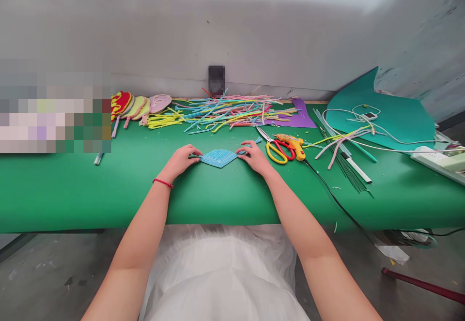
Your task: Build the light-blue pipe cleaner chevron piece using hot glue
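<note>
Head view: arms (pixel 145 236) extended, hands (pixel 181 160) pinching blue piece (pixel 219 158).

Desk (pixel 72 195), green-covered, set against a pale wall (pixel 276 35). Rear left: flat fuzzy shapes (pixel 160 103) on stems, in red, yellow and pink, beside a group of short yellow sticks (pixel 165 120). Rear centre: a loose heap of multicoloured fuzzy sticks (pixel 232 113), partly overlying a purple sheet (pixel 305 114). Right of centre: scissors (pixel 269 142) with yellow and red handles, next to a yellow glue gun (pixel 297 144) with a black cord (pixel 329 188). Far right: thin dark green wires (pixel 351 175), a curled teal sheet (pixel 399 122) and a white power strip (pixel 428 157).
</note>
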